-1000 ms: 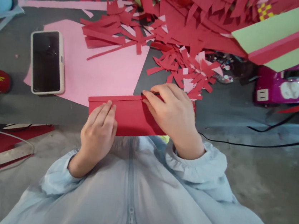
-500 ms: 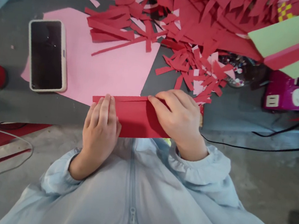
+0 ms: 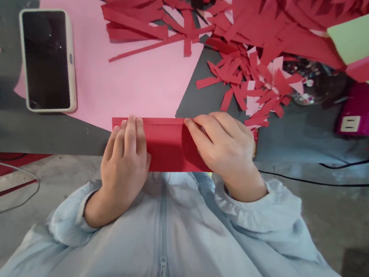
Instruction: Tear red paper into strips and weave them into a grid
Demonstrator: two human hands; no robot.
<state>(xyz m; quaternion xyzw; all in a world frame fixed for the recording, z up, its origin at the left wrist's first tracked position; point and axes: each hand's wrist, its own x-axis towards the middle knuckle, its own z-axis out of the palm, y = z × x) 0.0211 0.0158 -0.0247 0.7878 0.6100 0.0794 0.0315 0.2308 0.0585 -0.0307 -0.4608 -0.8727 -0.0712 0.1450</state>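
Note:
A sheet of red paper (image 3: 166, 150) lies at the table's front edge, with a narrow strip folded along its far side. My left hand (image 3: 125, 163) rests flat over the paper's left part, fingers stretched out and pressing near the fold. At the right part, my right hand (image 3: 225, 150) pinches the folded edge between thumb and index finger; its other fingers are curled and partly hidden. Just beyond the red sheet is a large piece of pink paper (image 3: 137, 84), whose near edge meets the fold.
A phone (image 3: 46, 60) with a pale case lies on the pink paper. Red and pink paper scraps (image 3: 244, 83) are heaped beyond my right hand. At the right are a green-and-red folded paper (image 3: 365, 39), a purple box (image 3: 362, 110) and black cables (image 3: 322, 182).
The camera view has shifted slightly closer to the table. Both hands keep nearly the same places on the red paper, the left flat and the right pinching the fold.

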